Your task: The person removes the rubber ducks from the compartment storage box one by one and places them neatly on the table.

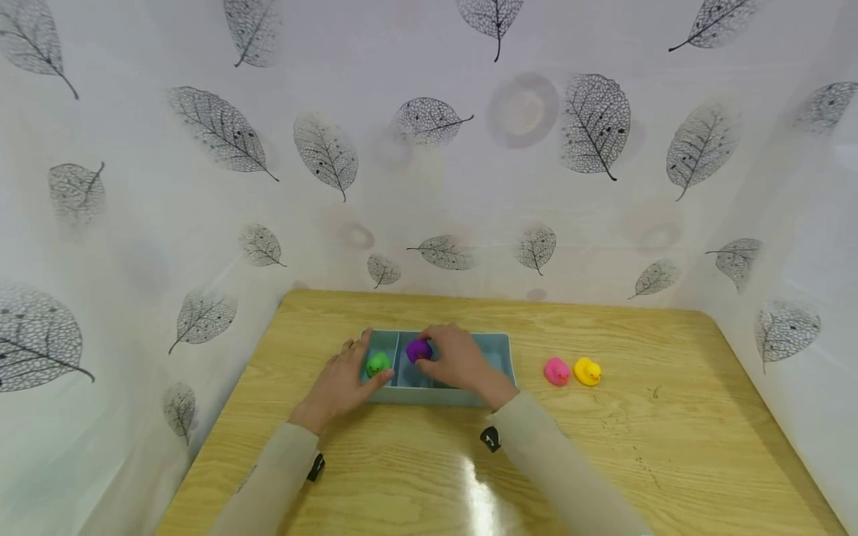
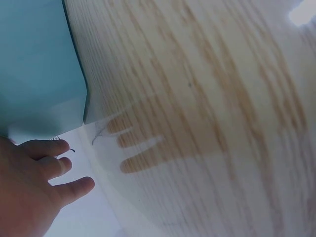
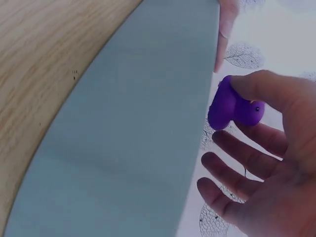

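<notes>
A pale blue divided box (image 1: pixel 429 397) sits on the table with a green rubber duck (image 1: pixel 377 363) in its left compartment. My left hand (image 1: pixel 338 385) spans the box's left end, its index finger by the far corner and its thumb stretched over the front rim. In the left wrist view, its other fingers (image 2: pixel 74 190) are spread beside the box. Between thumb and index finger my right hand (image 1: pixel 461 360) pinches a purple rubber duck (image 1: pixel 418 351) over the compartment right of the green duck's. The right wrist view shows this duck (image 3: pixel 228 106) above the box's rim.
A pink rubber duck (image 1: pixel 557 371) and a yellow rubber duck (image 1: pixel 588 371) stand side by side on the wooden table (image 1: pixel 670 432), right of the box. Leaf-patterned white cloth (image 1: pixel 429 186) surrounds the table's back and sides.
</notes>
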A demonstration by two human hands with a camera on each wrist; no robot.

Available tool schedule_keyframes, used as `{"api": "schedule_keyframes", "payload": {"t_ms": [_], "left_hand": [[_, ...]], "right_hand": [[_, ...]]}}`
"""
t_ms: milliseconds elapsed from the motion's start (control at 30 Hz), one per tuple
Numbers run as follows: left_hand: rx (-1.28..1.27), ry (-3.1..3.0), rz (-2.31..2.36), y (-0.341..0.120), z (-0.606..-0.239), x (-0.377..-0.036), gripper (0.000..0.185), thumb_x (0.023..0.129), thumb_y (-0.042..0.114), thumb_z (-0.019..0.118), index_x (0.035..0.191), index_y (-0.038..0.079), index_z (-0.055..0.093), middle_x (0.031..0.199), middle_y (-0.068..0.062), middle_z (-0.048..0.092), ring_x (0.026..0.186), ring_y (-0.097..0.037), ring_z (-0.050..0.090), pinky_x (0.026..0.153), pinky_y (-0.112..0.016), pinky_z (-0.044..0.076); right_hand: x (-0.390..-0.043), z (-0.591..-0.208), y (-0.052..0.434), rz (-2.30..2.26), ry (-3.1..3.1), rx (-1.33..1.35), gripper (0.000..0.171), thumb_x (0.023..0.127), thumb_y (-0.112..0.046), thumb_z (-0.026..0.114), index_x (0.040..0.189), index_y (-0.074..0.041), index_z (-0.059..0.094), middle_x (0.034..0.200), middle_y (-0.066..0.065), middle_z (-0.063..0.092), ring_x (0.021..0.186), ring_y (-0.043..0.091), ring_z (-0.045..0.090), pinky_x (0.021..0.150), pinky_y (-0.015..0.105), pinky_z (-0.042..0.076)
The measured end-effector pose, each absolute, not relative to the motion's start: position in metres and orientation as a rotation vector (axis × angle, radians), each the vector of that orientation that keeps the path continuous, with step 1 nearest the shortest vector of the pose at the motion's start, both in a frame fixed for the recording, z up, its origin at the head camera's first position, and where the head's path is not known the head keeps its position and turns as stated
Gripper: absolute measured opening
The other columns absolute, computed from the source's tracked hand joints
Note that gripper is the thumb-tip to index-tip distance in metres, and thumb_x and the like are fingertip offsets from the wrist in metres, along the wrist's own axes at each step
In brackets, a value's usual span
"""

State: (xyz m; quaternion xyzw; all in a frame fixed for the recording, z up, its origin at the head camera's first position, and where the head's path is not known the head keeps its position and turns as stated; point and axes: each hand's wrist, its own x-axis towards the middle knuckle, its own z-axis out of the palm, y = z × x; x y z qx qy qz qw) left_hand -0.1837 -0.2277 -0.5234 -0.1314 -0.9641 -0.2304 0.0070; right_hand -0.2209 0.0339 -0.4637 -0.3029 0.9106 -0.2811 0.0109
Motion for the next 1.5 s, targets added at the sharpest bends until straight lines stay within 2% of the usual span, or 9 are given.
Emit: {"api": "schedule_keyframes", "payload": {"t_ms": [167, 300, 500, 800, 1233, 1400, 1500], "left_hand": [[-0.412, -3.011, -0.717, -0.228, -0.523, -0.183, 0.099, 0.102, 0.065, 0.056, 0.170, 0.006, 0.015, 0.163, -0.030, 0.039, 0.146, -0.057, 0.043, 0.117, -0.068, 0.040], [-0.411, -3.019, -0.718, -0.228, -0.523, -0.183, 0.099, 0.102, 0.065, 0.055, 0.170, 0.006, 0.013, 0.163, -0.031, 0.039, 0.146, -0.057, 0.042, 0.118, -0.068, 0.039], [-0.407, -3.019, -0.718, -0.228, -0.523, -0.183, 0.100, 0.102, 0.065, 0.055, 0.169, 0.005, 0.014, 0.162, -0.032, 0.039, 0.146, -0.057, 0.042, 0.118, -0.068, 0.038], [-0.407, -3.033, -0.730, -0.229, -0.526, -0.185, 0.100, 0.102, 0.067, 0.054, 0.170, 0.008, 0.011, 0.165, -0.030, 0.037, 0.150, -0.056, 0.038, 0.119, -0.069, 0.037], [-0.429, -3.018, -0.740, -0.230, -0.525, -0.185, 0.099, 0.102, 0.065, 0.055, 0.170, 0.006, 0.013, 0.164, -0.032, 0.037, 0.147, -0.057, 0.041, 0.116, -0.070, 0.039], [-0.429, -3.015, -0.760, -0.229, -0.524, -0.184, 0.099, 0.103, 0.064, 0.055, 0.169, 0.004, 0.014, 0.166, -0.030, 0.036, 0.149, -0.057, 0.039, 0.116, -0.071, 0.039], [-0.425, -3.018, -0.768, -0.229, -0.523, -0.184, 0.098, 0.103, 0.064, 0.056, 0.170, 0.005, 0.014, 0.166, -0.030, 0.035, 0.149, -0.056, 0.039, 0.117, -0.071, 0.038]], "right_hand": [[-0.221, -0.459, 0.044, -0.993, 2.779, -0.918, 0.038, 0.090, -0.019, 0.078, 0.123, -0.003, 0.069, 0.113, 0.010, 0.075, 0.101, 0.026, 0.068, 0.085, 0.038, 0.057], [-0.222, -0.457, 0.052, -1.065, 2.727, -0.913, 0.036, 0.090, -0.016, 0.077, 0.123, -0.004, 0.068, 0.116, 0.009, 0.073, 0.105, 0.023, 0.068, 0.089, 0.038, 0.059], [-0.222, -0.456, 0.066, -1.178, 2.698, -0.951, 0.031, 0.090, -0.018, 0.076, 0.119, -0.007, 0.070, 0.115, 0.008, 0.072, 0.108, 0.025, 0.067, 0.097, 0.051, 0.058], [-0.219, -0.461, 0.090, -1.367, 2.684, -0.976, 0.036, 0.090, -0.016, 0.076, 0.125, -0.008, 0.072, 0.114, 0.007, 0.073, 0.099, 0.018, 0.063, 0.081, 0.051, 0.059], [-0.215, -0.465, 0.128, -1.531, 2.697, -0.854, 0.041, 0.087, -0.011, 0.081, 0.126, -0.007, 0.069, 0.115, 0.008, 0.075, 0.096, 0.020, 0.066, 0.086, 0.048, 0.062], [-0.212, -0.465, 0.139, -1.534, 2.693, -0.790, 0.044, 0.086, -0.009, 0.083, 0.128, -0.006, 0.070, 0.118, 0.011, 0.074, 0.098, 0.027, 0.067, 0.087, 0.051, 0.062], [-0.210, -0.464, 0.146, -1.550, 2.679, -0.755, 0.045, 0.087, -0.009, 0.083, 0.130, -0.006, 0.069, 0.120, 0.011, 0.074, 0.101, 0.028, 0.067, 0.088, 0.048, 0.062]]}}
